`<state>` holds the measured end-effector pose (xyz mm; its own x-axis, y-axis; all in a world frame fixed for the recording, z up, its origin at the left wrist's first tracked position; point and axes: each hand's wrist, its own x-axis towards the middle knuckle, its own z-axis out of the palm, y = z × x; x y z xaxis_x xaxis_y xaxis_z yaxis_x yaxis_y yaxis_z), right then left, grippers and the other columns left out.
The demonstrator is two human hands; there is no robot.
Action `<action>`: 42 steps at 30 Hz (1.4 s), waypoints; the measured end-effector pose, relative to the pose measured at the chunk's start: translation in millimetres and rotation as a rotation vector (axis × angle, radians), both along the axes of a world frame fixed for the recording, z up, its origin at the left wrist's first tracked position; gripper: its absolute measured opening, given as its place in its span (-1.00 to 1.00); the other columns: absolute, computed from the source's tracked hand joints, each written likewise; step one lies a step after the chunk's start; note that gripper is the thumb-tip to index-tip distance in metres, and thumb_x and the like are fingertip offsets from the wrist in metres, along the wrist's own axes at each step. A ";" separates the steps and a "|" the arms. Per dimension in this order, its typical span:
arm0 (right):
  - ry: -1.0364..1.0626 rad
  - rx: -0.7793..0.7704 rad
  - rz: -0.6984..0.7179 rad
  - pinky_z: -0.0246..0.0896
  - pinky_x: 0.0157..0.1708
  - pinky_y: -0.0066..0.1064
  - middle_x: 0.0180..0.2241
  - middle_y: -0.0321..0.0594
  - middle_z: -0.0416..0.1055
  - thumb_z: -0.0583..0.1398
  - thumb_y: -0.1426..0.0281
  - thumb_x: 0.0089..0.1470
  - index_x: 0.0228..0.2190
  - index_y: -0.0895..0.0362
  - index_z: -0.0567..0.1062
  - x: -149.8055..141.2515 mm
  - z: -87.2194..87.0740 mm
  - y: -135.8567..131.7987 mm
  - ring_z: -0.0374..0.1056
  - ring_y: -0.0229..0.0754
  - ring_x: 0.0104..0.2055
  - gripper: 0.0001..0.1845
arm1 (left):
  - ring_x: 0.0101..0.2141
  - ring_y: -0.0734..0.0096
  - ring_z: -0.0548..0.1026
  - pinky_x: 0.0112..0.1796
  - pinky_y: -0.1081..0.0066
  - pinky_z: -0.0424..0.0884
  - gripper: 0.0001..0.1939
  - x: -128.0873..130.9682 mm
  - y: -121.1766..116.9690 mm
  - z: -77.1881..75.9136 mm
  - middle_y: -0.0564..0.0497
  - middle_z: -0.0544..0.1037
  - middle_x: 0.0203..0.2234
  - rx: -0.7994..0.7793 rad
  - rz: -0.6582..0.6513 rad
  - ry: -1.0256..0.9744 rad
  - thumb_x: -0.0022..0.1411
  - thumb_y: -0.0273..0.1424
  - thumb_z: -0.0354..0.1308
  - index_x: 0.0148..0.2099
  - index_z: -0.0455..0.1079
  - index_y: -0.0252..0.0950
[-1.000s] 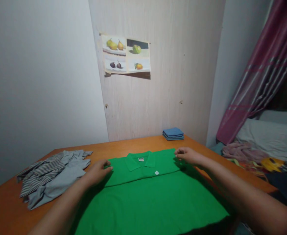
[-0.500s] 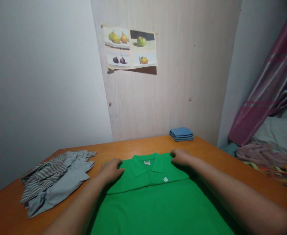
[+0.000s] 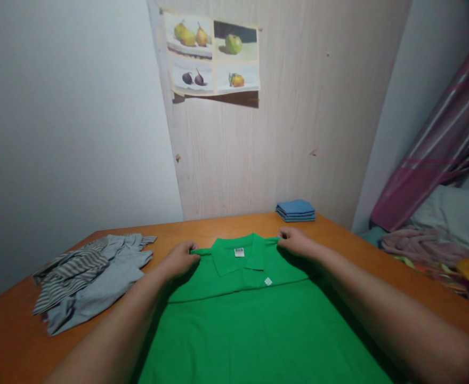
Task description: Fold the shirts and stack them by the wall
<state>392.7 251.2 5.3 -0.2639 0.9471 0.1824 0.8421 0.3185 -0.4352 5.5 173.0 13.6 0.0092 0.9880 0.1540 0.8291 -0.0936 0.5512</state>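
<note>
A green polo shirt (image 3: 242, 325) lies front side up on the orange-brown table, its collar at the far end and its lower part running out of view at the bottom. My left hand (image 3: 182, 258) is closed on the left shoulder edge, pinching the cloth between thumb and fingers. On the other side of the collar, my right hand (image 3: 292, 241) grips the right shoulder edge. Both shoulder edges look pulled taut and slightly raised. A label (image 3: 239, 252) shows inside the neck, and a small white diamond mark (image 3: 268, 281) sits on the chest.
Left of the shirt lies a loose heap of grey and striped clothes (image 3: 94, 282). A folded blue stack (image 3: 296, 210) stands at the table's far right corner. Behind the table (image 3: 218, 222) rises a wall with a fruit poster (image 3: 214, 56). A pink curtain (image 3: 426, 144) and bedding are at right.
Both hands have closed on the shoulder edges and lifted them slightly; earlier the left hand lay over the cloth with thumb apart. The camera view has shifted a little.
</note>
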 end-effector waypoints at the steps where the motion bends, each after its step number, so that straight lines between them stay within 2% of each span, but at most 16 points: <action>1: 0.032 0.022 0.012 0.08 -0.42 -0.45 -0.41 -0.23 0.45 0.14 0.46 -0.07 -0.44 0.10 0.40 1.7 5.1 -4.7 0.31 -0.19 -0.36 -0.95 | -0.47 0.36 0.39 -0.47 0.44 0.19 -0.92 0.3 -4.8 5.4 0.07 0.43 -0.55 0.018 -0.011 -0.026 -0.02 -0.36 0.10 -0.41 0.29 -0.23; 8: 0.287 0.131 0.106 0.05 -0.46 -0.46 -0.51 -0.32 0.35 0.13 0.42 -0.14 -0.47 0.09 0.38 17.8 33.5 -52.8 0.23 -0.22 -0.42 -0.92 | -0.47 0.40 0.34 -0.45 0.45 0.22 -0.78 5.0 -57.5 41.8 0.13 0.37 -0.54 0.113 -0.077 -0.160 0.01 -0.20 0.15 -0.37 0.28 -0.23; 13: 0.395 0.121 0.195 0.09 -0.44 -0.44 -0.49 -0.31 0.37 0.16 0.36 -0.14 -0.46 0.10 0.43 39.4 39.9 -97.2 0.24 -0.21 -0.42 -0.89 | -0.45 0.42 0.34 -0.43 0.46 0.24 -0.73 13.2 -109.2 53.9 0.14 0.37 -0.50 0.158 -0.132 -0.288 0.02 -0.16 0.20 -0.35 0.33 -0.25; 17: 0.405 0.107 0.240 0.19 -0.34 -0.38 -0.43 -0.25 0.45 0.19 0.33 -0.12 -0.43 0.11 0.49 58.5 35.1 -132.3 0.31 -0.15 -0.35 -0.85 | -0.46 0.41 0.37 -0.43 0.46 0.28 -0.76 17.7 -148.5 48.3 0.14 0.42 -0.50 0.108 -0.117 -0.384 0.07 -0.19 0.19 -0.31 0.34 -0.24; 23: 0.362 -0.012 0.257 0.27 -0.26 -0.34 -0.41 -0.26 0.50 0.26 0.41 -0.14 -0.40 0.07 0.55 75.8 11.6 -171.0 0.36 -0.10 -0.31 -0.85 | -0.29 0.24 0.48 -0.28 0.36 0.38 -0.83 20.6 -189.8 21.0 0.00 0.55 -0.37 0.054 -0.147 -0.354 0.00 -0.30 0.18 -0.31 0.43 -0.23; 27: 0.272 0.009 0.281 0.25 -0.28 -0.34 -0.41 -0.26 0.50 0.23 0.50 -0.14 -0.42 0.06 0.56 82.8 -3.9 -182.4 0.35 -0.11 -0.33 -0.84 | -0.27 0.22 0.46 -0.24 0.33 0.36 -0.82 17.4 -205.2 0.3 0.00 0.54 -0.35 0.030 -0.167 -0.211 -0.04 -0.35 0.11 -0.31 0.41 -0.22; 30: 0.159 -0.003 0.275 0.24 -0.24 -0.35 -0.37 -0.24 0.51 0.20 0.50 -0.15 -0.41 0.06 0.56 88.2 -9.0 -188.3 0.36 -0.10 -0.29 -0.80 | -0.25 0.23 0.44 -0.21 0.33 0.35 -0.81 13.3 -215.8 -6.3 0.00 0.52 -0.32 0.009 -0.177 -0.103 0.00 -0.33 0.07 -0.29 0.38 -0.23; 33: 0.058 -0.052 0.297 0.24 -0.16 -0.33 -0.29 -0.20 0.53 0.18 0.46 -0.13 -0.35 0.08 0.57 93.3 -9.1 -193.5 0.38 -0.08 -0.21 -0.77 | -0.23 0.24 0.43 -0.21 0.35 0.35 -0.78 10.5 -225.6 -2.6 0.01 0.51 -0.29 -0.040 -0.219 -0.017 0.04 -0.29 0.06 -0.26 0.39 -0.24; 36: 0.048 -0.079 0.313 0.25 -0.18 -0.34 -0.30 -0.19 0.54 0.16 0.36 -0.01 -0.34 0.10 0.56 94.4 -5.6 -195.9 0.40 -0.09 -0.23 -0.80 | -0.29 0.27 0.43 -0.28 0.38 0.34 -0.74 11.2 -228.4 4.9 0.03 0.51 -0.33 -0.068 -0.207 0.025 0.13 -0.18 0.07 -0.25 0.41 -0.25; 39: 0.099 -0.001 0.244 0.27 -0.22 -0.32 -0.32 -0.17 0.55 0.10 0.21 0.15 -0.33 0.12 0.55 86.9 0.6 -193.8 0.42 -0.08 -0.26 -0.70 | -0.33 0.27 0.45 -0.31 0.36 0.35 -0.65 17.2 -219.6 8.7 0.03 0.52 -0.40 0.024 -0.138 0.037 0.24 -0.07 0.02 -0.28 0.41 -0.24; 42: 0.092 0.102 0.175 0.30 -0.17 -0.27 -0.24 -0.13 0.57 0.06 0.11 0.21 -0.25 0.11 0.56 70.4 3.9 -189.0 0.45 -0.03 -0.19 -0.60 | -0.20 0.19 0.51 -0.16 0.26 0.41 -0.60 26.5 -202.1 3.3 -0.06 0.59 -0.25 0.143 -0.108 0.026 0.30 -0.05 -0.03 -0.17 0.45 -0.25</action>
<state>463.0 62.1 9.2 -0.4007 0.8634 0.3064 0.7279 0.5031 -0.4658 32.0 -29.1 16.9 0.1203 0.9489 0.2916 0.8236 -0.2594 0.5044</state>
